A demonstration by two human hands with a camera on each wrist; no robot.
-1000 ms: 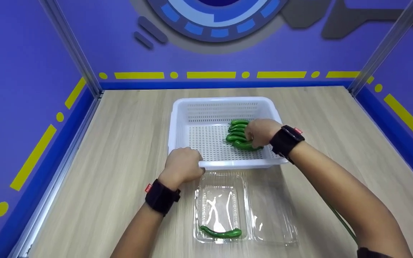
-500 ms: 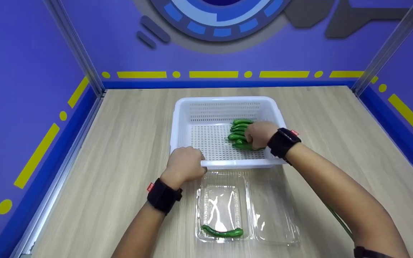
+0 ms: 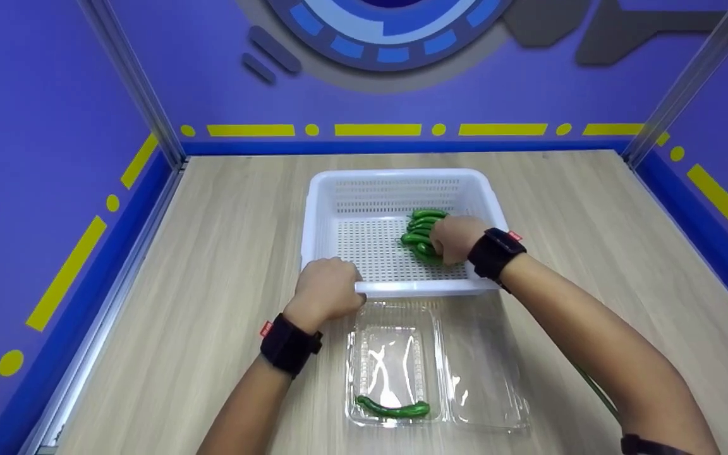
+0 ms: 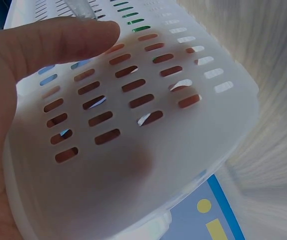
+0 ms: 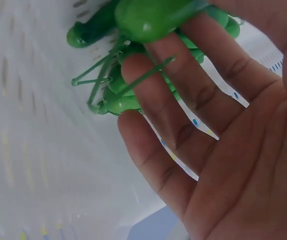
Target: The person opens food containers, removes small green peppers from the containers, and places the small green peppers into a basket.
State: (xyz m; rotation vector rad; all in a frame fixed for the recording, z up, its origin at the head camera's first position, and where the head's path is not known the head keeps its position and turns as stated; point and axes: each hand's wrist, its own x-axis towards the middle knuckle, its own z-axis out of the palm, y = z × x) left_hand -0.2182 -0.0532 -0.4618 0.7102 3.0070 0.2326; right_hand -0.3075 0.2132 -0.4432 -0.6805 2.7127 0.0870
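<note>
Picking is underway: my right hand (image 3: pixel 455 239) is closing its fingers on a green pepper (image 5: pixel 148 17) atop the pile in the white basket (image 3: pixel 395 289), my left hand (image 3: pixel 326 291) gripping its near rim. Next I am needing a clean lift toward the clear tray (image 3: pixel 395 366).

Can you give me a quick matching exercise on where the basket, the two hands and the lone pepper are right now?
Things:
1. left hand
2. right hand
3. lone pepper
4. basket

Places or states:
A. lies in the clear tray
B. stands on the table behind the clear tray
C. grips the basket's near rim
D. on the pile of peppers inside the basket

Pairs: 1-C, 2-D, 3-A, 4-B
</note>
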